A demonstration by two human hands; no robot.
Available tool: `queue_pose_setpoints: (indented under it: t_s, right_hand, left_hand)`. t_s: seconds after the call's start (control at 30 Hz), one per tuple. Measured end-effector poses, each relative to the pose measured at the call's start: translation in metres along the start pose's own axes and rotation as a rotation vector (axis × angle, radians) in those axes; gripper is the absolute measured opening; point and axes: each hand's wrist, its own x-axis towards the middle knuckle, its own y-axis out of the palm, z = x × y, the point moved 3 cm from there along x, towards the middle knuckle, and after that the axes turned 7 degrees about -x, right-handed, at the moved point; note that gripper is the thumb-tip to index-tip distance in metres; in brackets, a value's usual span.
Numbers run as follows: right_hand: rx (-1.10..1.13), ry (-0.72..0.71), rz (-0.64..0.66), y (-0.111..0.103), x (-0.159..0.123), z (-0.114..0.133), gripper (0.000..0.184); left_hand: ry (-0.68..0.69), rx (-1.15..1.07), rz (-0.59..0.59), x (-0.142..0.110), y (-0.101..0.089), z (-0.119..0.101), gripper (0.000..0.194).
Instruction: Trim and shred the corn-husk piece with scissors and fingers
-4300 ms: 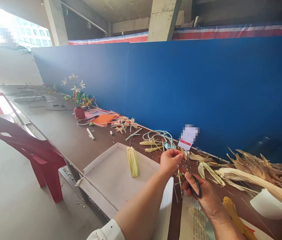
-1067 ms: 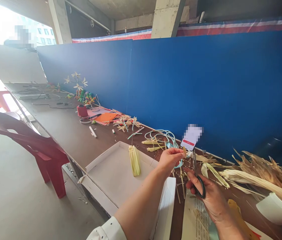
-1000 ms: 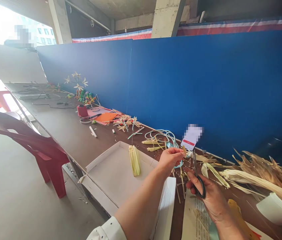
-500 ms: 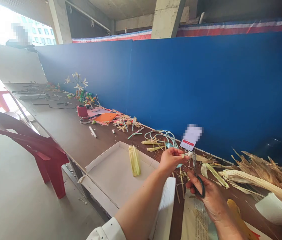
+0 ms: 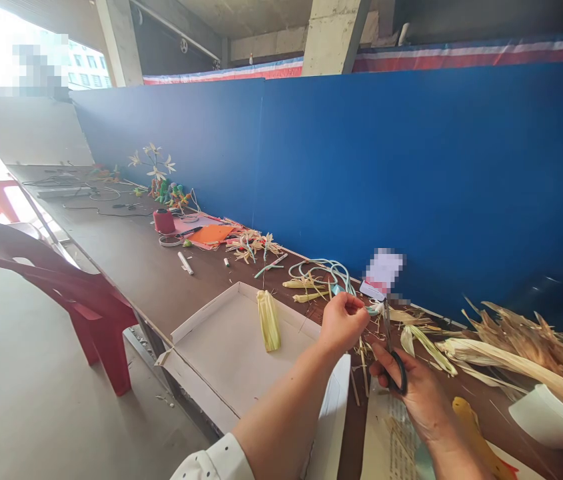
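Note:
My right hand grips a pair of scissors with black handles, blades pointing up and away. Just left of the blades is my left hand, its fingertips pinched together; whatever they hold is hidden or too small to make out. Under my left forearm lies a shallow white cardboard box lid, with a pale green piece of corn husk in it. Beyond the scissors a phone leans against the blue partition.
Dried husks and a white bowl are at the right. A printed sheet lies below my right hand. Pale blue cord, husk flowers and a red spool line the table's back. A red chair stands left.
My left hand has drawn slightly left, and its fingers are more curled, away from the scissor blades. The right hand and scissors have barely moved.

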Motion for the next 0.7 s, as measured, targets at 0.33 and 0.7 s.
queue_pose_setpoints:
  t_s: [0.33, 0.7]
  right_hand:
    - [-0.033, -0.024, 0.068, -0.001, 0.001, 0.0, 0.031]
    - [-0.026, -0.022, 0.157, -0.004, 0.002, -0.005, 0.039]
  left_hand:
    - [-0.214, -0.319, 0.147, 0.006, 0.002, 0.004, 0.043]
    - [-0.395, -0.365, 0.307, -0.003, -0.003, -0.007, 0.048]
